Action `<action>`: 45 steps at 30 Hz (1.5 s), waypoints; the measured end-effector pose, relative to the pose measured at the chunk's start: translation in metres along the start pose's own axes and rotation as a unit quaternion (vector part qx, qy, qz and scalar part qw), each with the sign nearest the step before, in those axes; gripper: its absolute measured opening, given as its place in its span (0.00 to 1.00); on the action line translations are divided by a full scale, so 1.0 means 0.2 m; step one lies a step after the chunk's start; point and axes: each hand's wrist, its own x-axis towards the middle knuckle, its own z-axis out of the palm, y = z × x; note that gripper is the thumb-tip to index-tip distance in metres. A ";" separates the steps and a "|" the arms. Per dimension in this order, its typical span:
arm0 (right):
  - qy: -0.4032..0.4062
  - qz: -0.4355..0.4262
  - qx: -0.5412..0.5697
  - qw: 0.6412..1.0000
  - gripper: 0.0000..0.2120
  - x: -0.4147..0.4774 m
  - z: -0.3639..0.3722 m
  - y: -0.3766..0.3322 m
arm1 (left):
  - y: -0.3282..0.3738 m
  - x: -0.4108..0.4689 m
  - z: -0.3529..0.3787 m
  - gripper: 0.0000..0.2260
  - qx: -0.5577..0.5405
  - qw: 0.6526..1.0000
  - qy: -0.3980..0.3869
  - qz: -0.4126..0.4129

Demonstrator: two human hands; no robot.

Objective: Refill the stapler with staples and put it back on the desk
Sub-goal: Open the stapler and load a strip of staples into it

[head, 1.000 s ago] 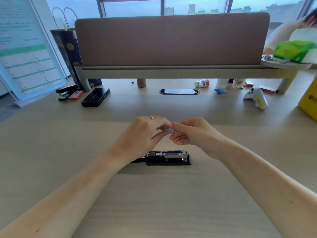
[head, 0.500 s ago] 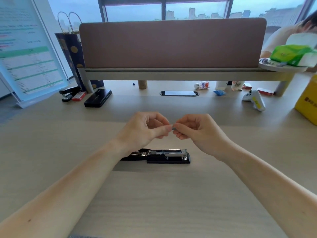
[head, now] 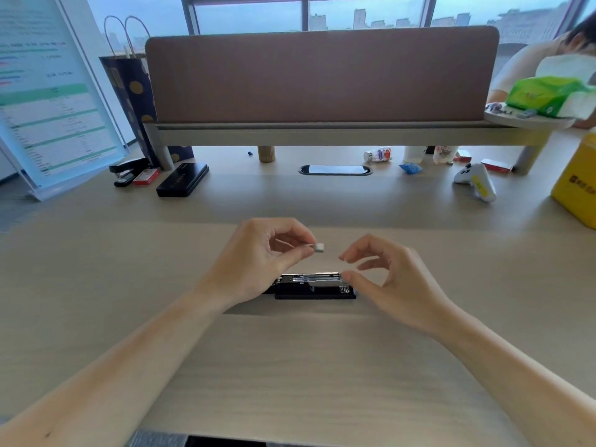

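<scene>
Near the middle of the desk (head: 290,366), toward its front edge: one black stapler (head: 314,287), lying flat with the metal channel facing up, apparently opened so staples can drop in from above.

Above it, left hand (head: 258,262): thumb and forefinger pinched narrow on a short strip of staples (head: 318,247), raised clear of the channel, likely for aligning before insertion.

Beside it, right hand (head: 393,279): fingers loosely curled and parted, holding nothing; the thumb tip sits at the stapler's right end, whether touching cannot be told, probably to steady it.

Far left corner: second stapler (head: 127,171), red box (head: 146,176), black case (head: 183,179), set aside.

Judgement: loading not yet done.
</scene>
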 end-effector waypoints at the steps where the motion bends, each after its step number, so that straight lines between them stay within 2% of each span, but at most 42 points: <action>1: -0.013 -0.016 -0.038 0.999 0.08 -0.02 0.00 0.01 | 0.00 -0.01 0.01 0.01 0.011 1.000 -0.005 0.003; 4: -0.035 -0.071 -0.099 0.992 0.09 -0.07 0.01 0.04 | -0.01 -0.02 0.03 0.01 0.045 0.999 -0.019 0.021; 13: -0.048 -0.119 -0.093 0.987 0.06 -0.05 0.02 0.08 | -0.03 -0.04 0.11 0.03 0.108 0.991 -0.056 0.051; 30: -0.049 -0.112 -0.091 0.988 0.04 -0.06 0.02 0.10 | -0.04 -0.04 0.11 0.03 0.099 0.993 -0.054 0.038; 38: -0.054 -0.109 -0.086 0.989 0.05 -0.06 0.02 0.10 | -0.03 -0.06 0.10 0.05 0.165 0.983 -0.060 0.057; 45: -0.050 -0.102 -0.078 0.990 0.05 -0.06 0.02 0.10 | -0.08 -0.10 0.05 0.04 0.198 0.979 -0.028 0.027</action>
